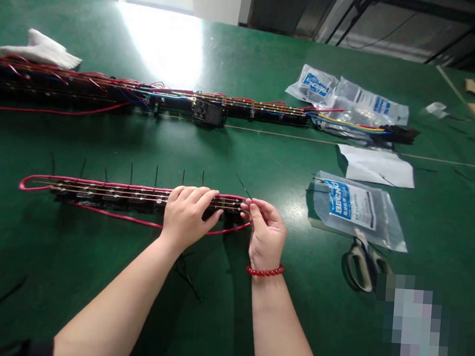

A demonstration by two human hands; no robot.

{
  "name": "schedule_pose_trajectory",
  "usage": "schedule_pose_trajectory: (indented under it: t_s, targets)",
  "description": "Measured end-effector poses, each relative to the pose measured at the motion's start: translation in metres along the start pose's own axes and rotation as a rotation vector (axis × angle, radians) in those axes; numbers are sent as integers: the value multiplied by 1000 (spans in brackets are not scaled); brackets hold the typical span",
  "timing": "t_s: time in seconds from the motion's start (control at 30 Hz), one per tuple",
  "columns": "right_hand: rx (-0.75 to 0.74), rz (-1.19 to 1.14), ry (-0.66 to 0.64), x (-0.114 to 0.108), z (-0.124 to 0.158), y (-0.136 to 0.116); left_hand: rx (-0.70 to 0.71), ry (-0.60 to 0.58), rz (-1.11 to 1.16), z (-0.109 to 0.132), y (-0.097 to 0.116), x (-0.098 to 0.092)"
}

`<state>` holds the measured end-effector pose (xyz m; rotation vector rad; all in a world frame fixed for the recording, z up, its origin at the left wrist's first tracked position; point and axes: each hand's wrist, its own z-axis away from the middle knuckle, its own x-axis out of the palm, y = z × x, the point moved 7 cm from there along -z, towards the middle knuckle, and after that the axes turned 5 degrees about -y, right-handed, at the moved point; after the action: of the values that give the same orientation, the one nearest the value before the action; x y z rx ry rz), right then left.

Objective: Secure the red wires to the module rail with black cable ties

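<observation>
A long black strip assembly (110, 192) with brass-coloured rods lies across the near part of the table. A red wire (127, 217) loops along both its sides. Several black cable ties stick up from its far edge, like this cable tie (156, 175). My left hand (188, 212) grips the strip from above, right of its middle, fingers over the far edge and thumb on the near side. At the right end, my right hand (264, 223) pinches a thin black cable tie (243, 185) between thumb and fingers. The curled fingers partly hide the strip's end.
A longer wired assembly (209, 112) runs across the table beyond. To the right are scissors (359, 265), a labelled plastic bag (361, 208), white paper (379, 166) and more bags (373, 103). A white glove (41, 50) lies at far left. Loose ties (187, 280) lie near my arms.
</observation>
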<state>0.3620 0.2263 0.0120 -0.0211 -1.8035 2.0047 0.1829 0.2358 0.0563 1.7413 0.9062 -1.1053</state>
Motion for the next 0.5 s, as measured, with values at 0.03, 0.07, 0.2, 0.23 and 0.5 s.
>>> schedule_pose_trajectory:
  t_s: [0.03, 0.07, 0.2, 0.23, 0.5]
  targets:
    - [0, -12, -4, 0, 0, 0, -4, 6, -5, 0, 0, 0]
    - [0, -21, -11, 1, 0, 1, -7, 15, -10, 0, 0, -1]
    - [4, -18, -51, 4, -2, 2, -16, 30, -12, 0, 1, 0]
    - [3, -15, -54, 4, -3, 3, -16, 29, -9, 0, 1, 0]
    - [-88, 30, -71, 11, -6, -1, -8, 62, -19, 1, 0, -1]
